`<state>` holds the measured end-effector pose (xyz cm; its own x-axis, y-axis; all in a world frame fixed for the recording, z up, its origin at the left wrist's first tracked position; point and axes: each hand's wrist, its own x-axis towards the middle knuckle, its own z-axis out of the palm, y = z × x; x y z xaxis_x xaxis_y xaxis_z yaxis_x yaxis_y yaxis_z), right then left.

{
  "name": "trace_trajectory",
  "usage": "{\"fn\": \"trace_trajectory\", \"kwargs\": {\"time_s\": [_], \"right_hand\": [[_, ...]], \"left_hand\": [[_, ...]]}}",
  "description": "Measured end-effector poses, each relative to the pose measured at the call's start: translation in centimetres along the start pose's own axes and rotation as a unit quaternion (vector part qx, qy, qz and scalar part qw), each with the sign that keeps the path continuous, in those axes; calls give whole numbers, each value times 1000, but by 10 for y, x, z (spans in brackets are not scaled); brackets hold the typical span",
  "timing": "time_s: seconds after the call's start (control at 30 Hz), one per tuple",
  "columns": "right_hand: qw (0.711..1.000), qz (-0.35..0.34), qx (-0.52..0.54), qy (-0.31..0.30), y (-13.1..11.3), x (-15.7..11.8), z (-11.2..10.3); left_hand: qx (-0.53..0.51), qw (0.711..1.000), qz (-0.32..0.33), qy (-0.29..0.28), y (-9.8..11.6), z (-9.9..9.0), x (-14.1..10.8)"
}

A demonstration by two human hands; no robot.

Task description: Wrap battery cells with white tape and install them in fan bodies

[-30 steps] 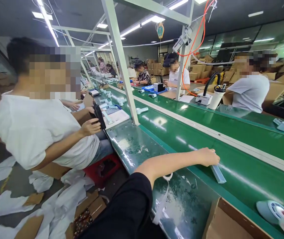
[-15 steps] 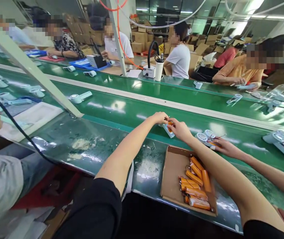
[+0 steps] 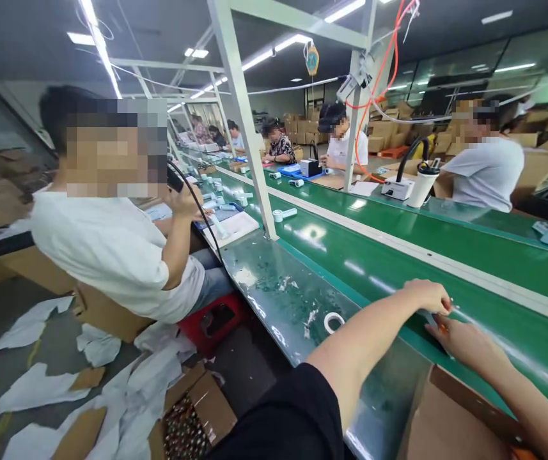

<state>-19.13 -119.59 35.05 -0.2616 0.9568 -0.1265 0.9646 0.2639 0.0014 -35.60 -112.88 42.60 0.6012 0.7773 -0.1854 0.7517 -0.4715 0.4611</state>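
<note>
Both of my hands meet over the near side of the green belt, beyond the cardboard tray. My left hand (image 3: 428,298) has its fingers curled down on a light-blue handheld-device casing (image 3: 426,317), most of which the hands hide. Close against it, my right hand (image 3: 468,342) is closed with thumb and fingers at a small orange battery (image 3: 442,328); only a sliver of orange shows. The exact grip of the fingertips is covered. Below my right forearm lies the cardboard tray (image 3: 451,421), with a bit of orange at its right edge.
A roll of white tape (image 3: 334,322) lies on the worktable (image 3: 293,300) left of my arm. A metal post (image 3: 249,128) rises from the table edge. A co-worker (image 3: 110,249) sits at left beside a black cable (image 3: 201,211). Light-blue housings (image 3: 284,214) rest on the belt (image 3: 321,236).
My view has swung left, bringing the seated co-worker and tape roll into sight. The tray's batteries and the neighbouring hand at right have mostly left view. My hands stay together at the casing.
</note>
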Motion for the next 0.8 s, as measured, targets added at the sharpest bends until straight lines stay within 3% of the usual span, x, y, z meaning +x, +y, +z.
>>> {"fn": "trace_trajectory", "kwargs": {"time_s": [0.1, 0.2, 0.33, 0.4, 0.53, 0.63, 0.7, 0.8], "right_hand": [[999, -14, 10, -51, 2, 3, -5], [998, -45, 3, -47, 2, 3, -16], [998, -25, -10, -64, 8, 0, -32], [998, 20, -3, -53, 13, -6, -38], [996, 76, 12, 47, 20, -23, -43], [993, 99, 35, 47, 20, -41, -52], [989, 113, 78, 45, 26, -62, -62], [975, 127, 126, 128, 39, -116, -73]], "left_hand": [[-9, 1000, 3, 2, 2, 11, 8], [-19, 999, 45, 13, 9, 21, -1], [-75, 985, 74, 134, -2, 25, -44], [-129, 970, 58, 197, -20, 24, -72], [-167, 952, -29, 254, -75, 19, -122], [-162, 940, -98, 284, -120, 15, -148], [-158, 930, -137, 301, -148, 12, -160], [-156, 920, -162, 320, -179, 11, -173]]}}
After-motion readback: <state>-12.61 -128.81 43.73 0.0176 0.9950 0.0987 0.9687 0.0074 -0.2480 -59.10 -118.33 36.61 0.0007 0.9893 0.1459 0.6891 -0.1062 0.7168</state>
